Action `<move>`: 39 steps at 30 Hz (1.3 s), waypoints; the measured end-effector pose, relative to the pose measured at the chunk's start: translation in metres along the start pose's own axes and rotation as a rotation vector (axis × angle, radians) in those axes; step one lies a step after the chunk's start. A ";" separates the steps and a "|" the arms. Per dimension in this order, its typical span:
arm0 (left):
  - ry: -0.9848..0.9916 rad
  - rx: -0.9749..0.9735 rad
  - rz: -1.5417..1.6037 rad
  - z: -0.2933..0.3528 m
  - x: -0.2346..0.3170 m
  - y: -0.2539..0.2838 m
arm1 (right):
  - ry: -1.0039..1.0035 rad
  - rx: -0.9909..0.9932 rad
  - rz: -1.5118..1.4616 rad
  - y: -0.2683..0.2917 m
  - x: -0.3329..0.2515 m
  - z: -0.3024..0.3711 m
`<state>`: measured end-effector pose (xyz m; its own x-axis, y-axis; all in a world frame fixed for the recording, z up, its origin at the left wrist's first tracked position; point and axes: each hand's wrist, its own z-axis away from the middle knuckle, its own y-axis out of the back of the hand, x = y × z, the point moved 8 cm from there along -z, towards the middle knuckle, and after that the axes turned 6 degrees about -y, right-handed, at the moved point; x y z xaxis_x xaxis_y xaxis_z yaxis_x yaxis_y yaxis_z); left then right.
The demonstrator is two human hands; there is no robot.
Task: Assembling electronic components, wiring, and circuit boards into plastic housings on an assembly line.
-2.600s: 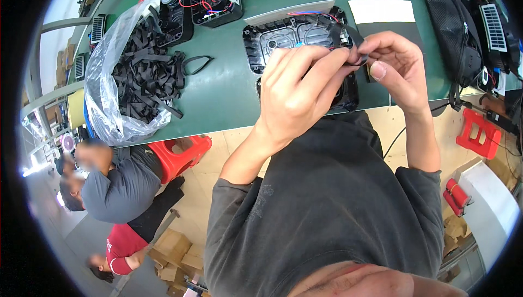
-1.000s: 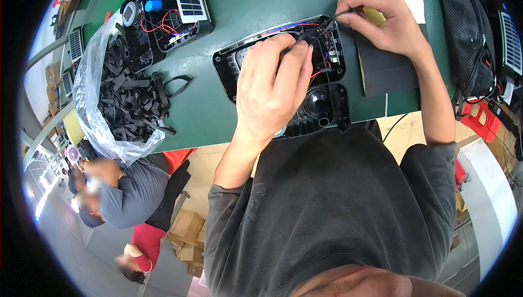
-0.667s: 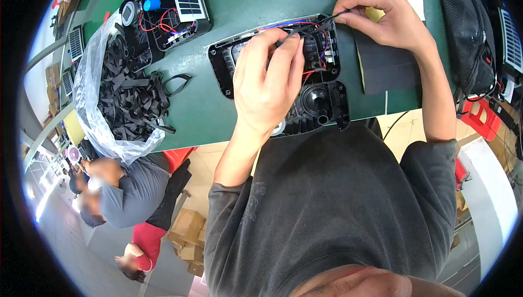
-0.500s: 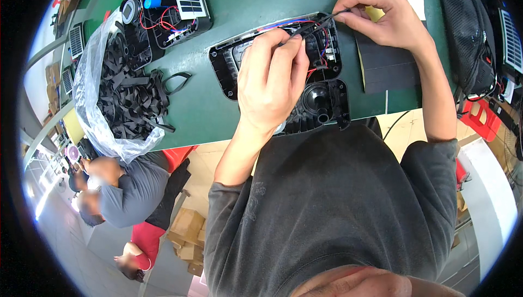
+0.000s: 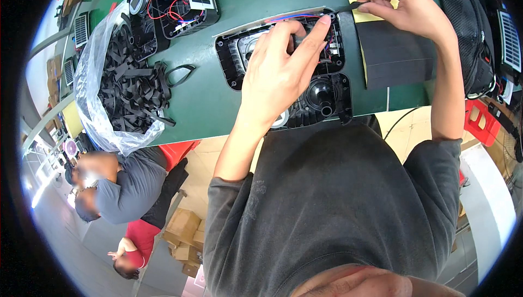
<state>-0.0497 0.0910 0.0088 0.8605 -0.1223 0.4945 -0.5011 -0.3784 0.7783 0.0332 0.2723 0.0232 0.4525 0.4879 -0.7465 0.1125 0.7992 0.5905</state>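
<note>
Right hand (image 5: pixel 407 4): in the head view, thumb and fingertips are pinching the black strap (image 5: pixel 344 8), which is reaching toward the upper right corner of the open case (image 5: pixel 231 75).
Left hand (image 5: pixel 280 71): fingers are arching over the case; whether they are gripping anything cannot be told.
Handling: keeping the strap flat and the red and blue wires (image 5: pixel 297 17) clear seems wise.
Case: hard, ribbed black plastic is lying on the green table (image 5: pixel 199 106).
Strap pile (image 5: pixel 136 79): soft-looking matte bands are tangling inside a crinkled clear bag (image 5: pixel 90 95).
</note>
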 end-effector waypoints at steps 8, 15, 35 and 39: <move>-0.048 -0.146 -0.220 -0.006 0.008 0.001 | 0.158 0.181 0.255 0.002 0.033 0.005; -0.198 -0.072 -0.004 0.038 0.000 0.076 | 0.147 0.339 0.280 0.022 0.005 0.042; -0.222 -0.214 -0.417 0.117 0.029 0.014 | 0.362 0.876 0.083 0.006 0.086 0.081; -0.255 -0.310 -0.344 0.108 0.034 0.014 | 0.378 0.940 0.068 0.010 0.079 0.088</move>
<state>-0.0176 -0.0172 -0.0056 0.9557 -0.2731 0.1101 -0.1556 -0.1513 0.9762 0.1479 0.2880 -0.0032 0.1927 0.7315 -0.6540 0.8211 0.2448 0.5156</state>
